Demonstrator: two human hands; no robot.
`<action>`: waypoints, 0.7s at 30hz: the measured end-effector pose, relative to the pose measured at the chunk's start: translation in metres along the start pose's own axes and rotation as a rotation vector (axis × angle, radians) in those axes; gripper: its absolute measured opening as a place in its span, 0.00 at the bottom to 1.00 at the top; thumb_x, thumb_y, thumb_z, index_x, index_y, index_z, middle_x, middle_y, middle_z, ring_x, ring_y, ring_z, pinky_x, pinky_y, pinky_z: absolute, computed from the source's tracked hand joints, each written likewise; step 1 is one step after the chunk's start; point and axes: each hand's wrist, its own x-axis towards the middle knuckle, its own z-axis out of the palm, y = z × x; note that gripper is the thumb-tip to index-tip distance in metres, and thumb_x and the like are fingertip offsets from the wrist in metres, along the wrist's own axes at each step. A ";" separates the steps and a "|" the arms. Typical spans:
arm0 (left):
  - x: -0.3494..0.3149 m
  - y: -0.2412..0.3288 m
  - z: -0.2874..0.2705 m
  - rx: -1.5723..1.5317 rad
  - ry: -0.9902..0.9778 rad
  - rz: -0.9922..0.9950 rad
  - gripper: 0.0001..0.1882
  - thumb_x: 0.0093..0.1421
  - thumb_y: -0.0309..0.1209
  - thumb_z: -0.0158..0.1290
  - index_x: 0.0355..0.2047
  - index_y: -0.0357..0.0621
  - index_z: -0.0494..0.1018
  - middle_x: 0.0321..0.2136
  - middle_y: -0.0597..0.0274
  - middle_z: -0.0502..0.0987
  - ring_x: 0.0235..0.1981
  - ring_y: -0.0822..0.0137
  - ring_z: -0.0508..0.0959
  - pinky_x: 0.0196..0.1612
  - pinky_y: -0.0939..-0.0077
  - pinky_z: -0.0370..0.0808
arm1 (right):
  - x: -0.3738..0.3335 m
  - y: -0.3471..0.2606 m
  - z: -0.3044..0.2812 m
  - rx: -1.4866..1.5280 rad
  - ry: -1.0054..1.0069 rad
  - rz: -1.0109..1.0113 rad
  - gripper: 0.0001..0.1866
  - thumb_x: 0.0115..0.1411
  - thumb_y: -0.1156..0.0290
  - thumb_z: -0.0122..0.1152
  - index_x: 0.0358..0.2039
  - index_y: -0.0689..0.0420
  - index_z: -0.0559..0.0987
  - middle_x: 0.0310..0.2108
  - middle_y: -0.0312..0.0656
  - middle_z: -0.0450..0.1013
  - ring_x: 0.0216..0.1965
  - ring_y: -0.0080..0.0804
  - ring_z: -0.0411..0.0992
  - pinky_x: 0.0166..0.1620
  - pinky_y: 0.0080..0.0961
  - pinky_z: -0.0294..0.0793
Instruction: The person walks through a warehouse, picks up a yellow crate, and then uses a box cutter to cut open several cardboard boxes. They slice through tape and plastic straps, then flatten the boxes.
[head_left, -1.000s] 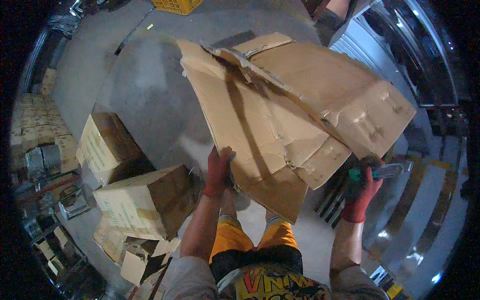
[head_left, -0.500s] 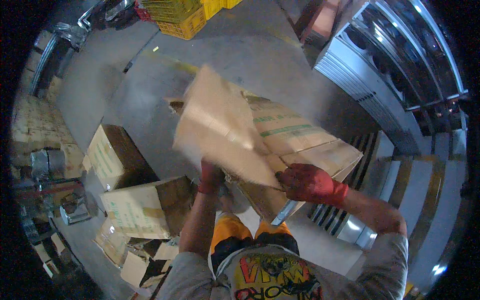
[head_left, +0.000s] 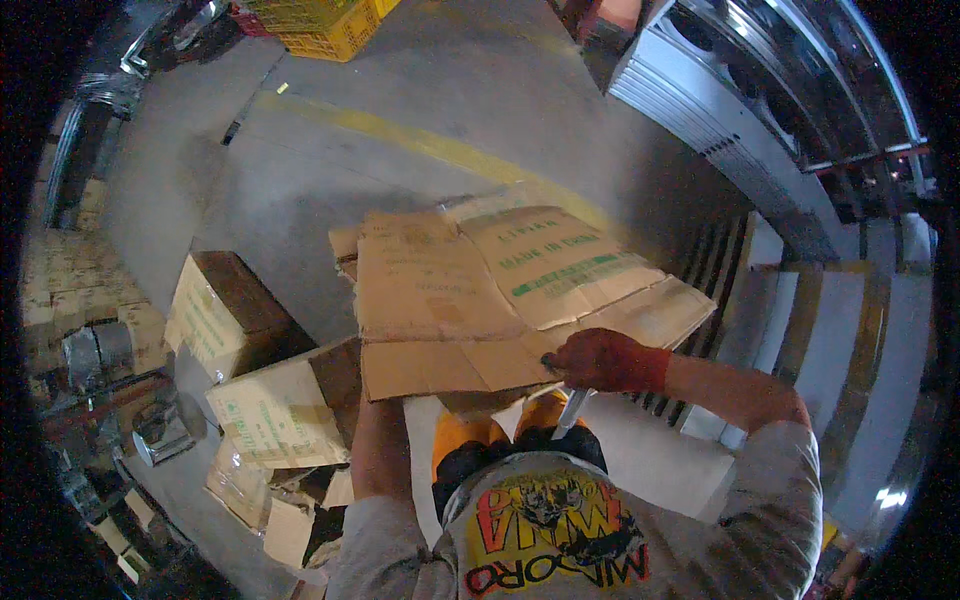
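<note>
A large flattened cardboard box (head_left: 430, 290) with green print spreads out in front of me at waist height, its creased panels lying nearly flat. My right hand (head_left: 608, 360), in a red glove, is closed at its near edge, right of the middle. A pale shiny strip (head_left: 572, 412) hangs below that hand; I cannot make out whether it is tape or something else. My left forearm (head_left: 382, 440) reaches under the near left panel, and the cardboard hides the left hand and its fingers.
Two opened cartons, one upper (head_left: 225, 310) and one lower (head_left: 275, 415), sit on the floor to the left, with cardboard scraps (head_left: 290, 530) below. Yellow crates (head_left: 330, 35) stand far off. Slatted metal panels (head_left: 700, 120) and long pale packages (head_left: 825, 360) are at the right.
The raised left panel of the cardboard has swung down and lies flatter, facing up. My left hand has gone from view beneath it. The right hand stays at the near edge.
</note>
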 end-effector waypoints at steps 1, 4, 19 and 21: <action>0.001 0.003 0.000 -0.011 0.004 -0.020 0.17 0.58 0.31 0.56 0.47 0.37 0.74 0.39 0.56 0.80 0.41 0.58 0.81 0.47 0.62 0.80 | -0.001 0.001 -0.003 -0.005 -0.071 0.034 0.19 0.60 0.62 0.60 0.50 0.57 0.75 0.31 0.48 0.77 0.35 0.52 0.76 0.37 0.45 0.76; 0.013 0.014 -0.002 -0.051 0.021 -0.080 0.17 0.58 0.32 0.56 0.46 0.37 0.75 0.39 0.56 0.80 0.40 0.58 0.82 0.47 0.62 0.80 | -0.003 0.006 -0.013 -0.070 -0.219 0.131 0.18 0.54 0.64 0.62 0.44 0.60 0.79 0.43 0.44 0.76 0.39 0.40 0.77 0.45 0.33 0.79; 0.083 -0.046 0.000 0.311 -0.012 -0.512 0.13 0.54 0.33 0.59 0.38 0.40 0.79 0.36 0.57 0.81 0.38 0.59 0.81 0.47 0.63 0.79 | -0.084 0.029 0.021 -0.004 -0.063 0.252 0.15 0.57 0.73 0.60 0.47 0.55 0.77 0.35 0.49 0.78 0.37 0.51 0.77 0.40 0.46 0.78; 0.082 -0.065 0.005 0.257 0.042 -0.583 0.14 0.54 0.33 0.59 0.39 0.39 0.79 0.37 0.57 0.81 0.39 0.58 0.81 0.48 0.63 0.78 | -0.102 0.026 0.040 0.216 -0.050 0.501 0.16 0.59 0.71 0.60 0.49 0.55 0.77 0.40 0.49 0.79 0.40 0.50 0.78 0.43 0.45 0.79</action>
